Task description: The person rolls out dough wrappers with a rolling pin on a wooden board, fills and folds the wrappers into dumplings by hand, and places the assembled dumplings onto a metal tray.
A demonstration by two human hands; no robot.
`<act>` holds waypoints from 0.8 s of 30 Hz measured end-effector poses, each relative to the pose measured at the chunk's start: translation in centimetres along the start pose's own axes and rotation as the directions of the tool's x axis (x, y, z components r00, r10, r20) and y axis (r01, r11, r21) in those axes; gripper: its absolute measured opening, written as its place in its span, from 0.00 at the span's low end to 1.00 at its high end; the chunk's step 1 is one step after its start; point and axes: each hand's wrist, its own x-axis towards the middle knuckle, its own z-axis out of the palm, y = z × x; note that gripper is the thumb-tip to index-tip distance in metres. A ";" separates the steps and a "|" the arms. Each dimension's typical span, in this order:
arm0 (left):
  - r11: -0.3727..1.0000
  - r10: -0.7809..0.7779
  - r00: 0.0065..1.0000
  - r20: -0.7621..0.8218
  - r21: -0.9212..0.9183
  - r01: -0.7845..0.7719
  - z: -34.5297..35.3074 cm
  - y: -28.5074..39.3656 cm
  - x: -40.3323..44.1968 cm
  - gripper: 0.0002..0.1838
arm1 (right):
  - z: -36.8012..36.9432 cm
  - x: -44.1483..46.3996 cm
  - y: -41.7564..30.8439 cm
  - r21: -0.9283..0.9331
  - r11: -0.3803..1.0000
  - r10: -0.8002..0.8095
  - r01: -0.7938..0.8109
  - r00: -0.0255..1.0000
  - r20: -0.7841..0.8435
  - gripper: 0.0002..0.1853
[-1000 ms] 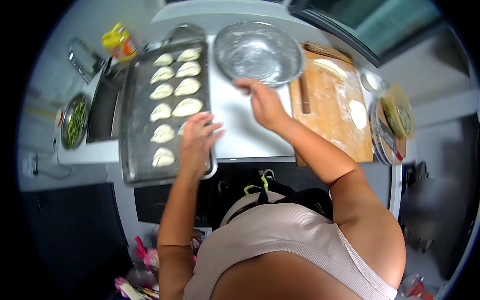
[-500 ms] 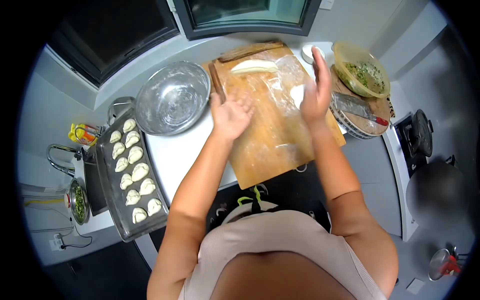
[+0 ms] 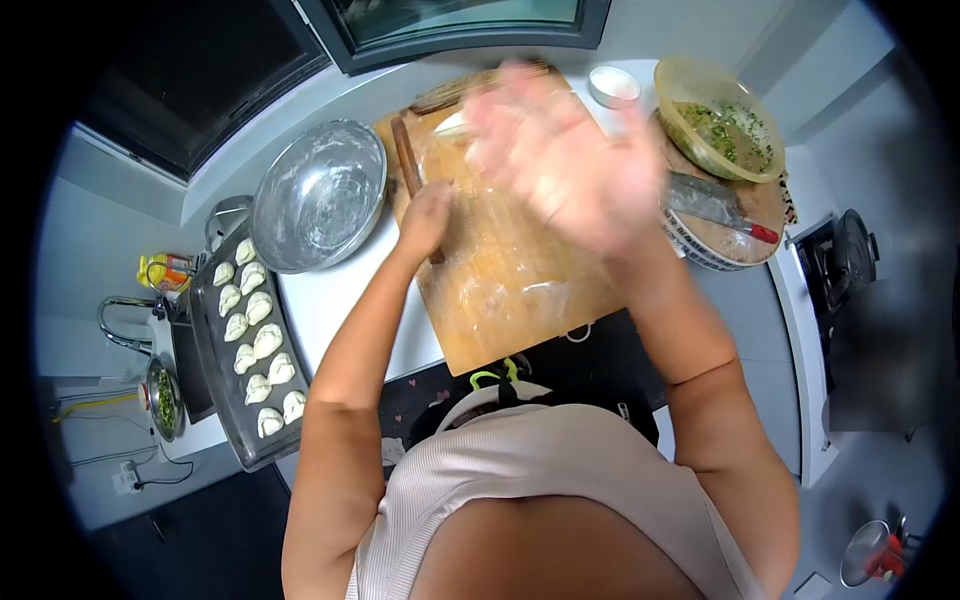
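Note:
My left hand is closed over the lower half of a brown rolling pin, which lies along the left side of the floured wooden board. Raised above the board, my right hand is blurred, its palm showing and its fingers spread, with nothing visible in it. Behind that hand, a pale strip of dough is partly hidden. Two columns of folded dumplings sit on the dark metal tray at the left.
A floury metal bowl stands between tray and board. At the right are a yellowish bowl of green filling, a cleaver on a round board, and a small white bowl. A bowl of greens is beside the sink.
The view has swung from the tray toward the board. My left hand has moved left onto the rolling pin. My right hand has moved left and nearer the camera.

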 end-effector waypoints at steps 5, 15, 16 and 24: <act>0.799 0.275 0.843 0.463 -0.597 0.067 5.1 5.3 -6.0 0.44 | -9.2 1.4 3.0 -0.948 0.228 -0.168 0.221 0.968 0.185 0.28; 0.991 -0.032 0.999 -0.011 -0.130 0.030 -1.2 3.9 -13.7 0.09 | -17.1 -18.6 -2.5 -0.957 -0.288 -0.134 -0.035 0.991 0.004 0.07; 0.997 -0.070 0.998 0.004 0.033 0.070 0.5 3.9 -15.0 0.20 | -15.4 -20.1 -2.1 -0.949 -0.278 -0.067 -0.147 0.989 -0.133 0.05; 0.744 0.071 0.369 0.927 0.198 -0.639 4.2 5.4 -21.3 0.06 | -5.3 -25.8 0.8 -0.889 0.193 0.396 -0.415 0.862 -0.316 0.11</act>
